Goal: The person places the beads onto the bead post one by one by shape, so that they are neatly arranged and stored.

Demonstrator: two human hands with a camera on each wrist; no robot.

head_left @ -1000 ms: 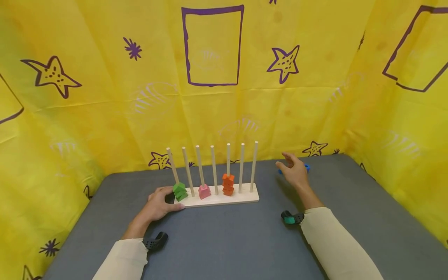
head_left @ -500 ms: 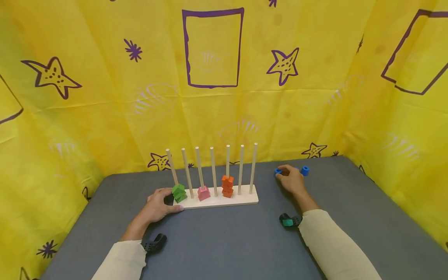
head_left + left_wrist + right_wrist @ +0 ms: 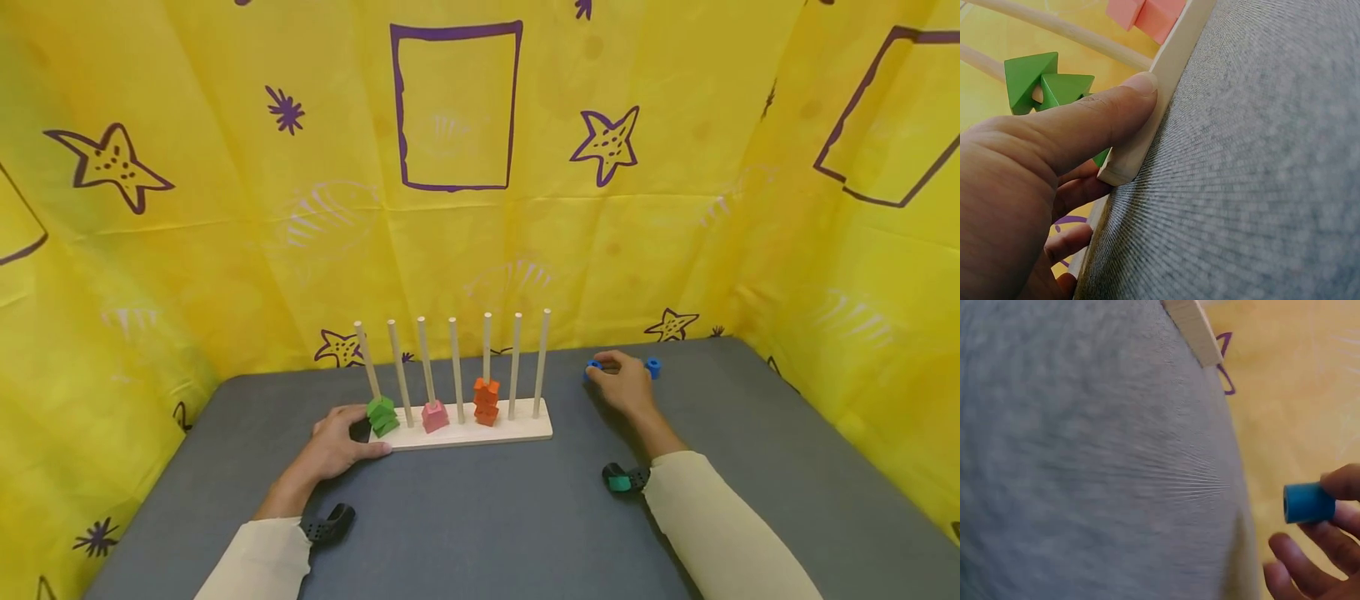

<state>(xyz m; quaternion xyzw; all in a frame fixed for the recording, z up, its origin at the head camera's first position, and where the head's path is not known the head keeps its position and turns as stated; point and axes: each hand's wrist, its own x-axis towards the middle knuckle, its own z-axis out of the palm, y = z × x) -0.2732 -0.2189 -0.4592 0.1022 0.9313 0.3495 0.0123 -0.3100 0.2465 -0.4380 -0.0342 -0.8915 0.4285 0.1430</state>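
Note:
My left hand [image 3: 337, 446] grips the left end of a pale wooden peg board [image 3: 480, 435]; in the left wrist view its thumb [image 3: 1110, 115] presses along the front edge and the other fingers are behind. Upright pegs line the board. Green triangular blocks [image 3: 382, 417] are stacked on the leftmost peg, pink blocks [image 3: 434, 417] on the third, and an orange stack [image 3: 486, 403] on a peg right of centre. To the right of the board, my right hand [image 3: 628, 387] pinches a small blue cylinder [image 3: 1307, 503] by one end, between thumb and fingers, its hole facing away from the palm.
Another blue cylinder [image 3: 653, 367] stands on the table just right of my right hand. The grey tabletop [image 3: 480, 517] ends against a yellow patterned curtain [image 3: 465, 250] at the back and sides. A black strap [image 3: 626, 479] is on each wrist.
My right hand has come down to the table and its fingers have closed on the blue cylinder. The other blue cylinder now shows more fully. My left hand keeps its hold on the peg board.

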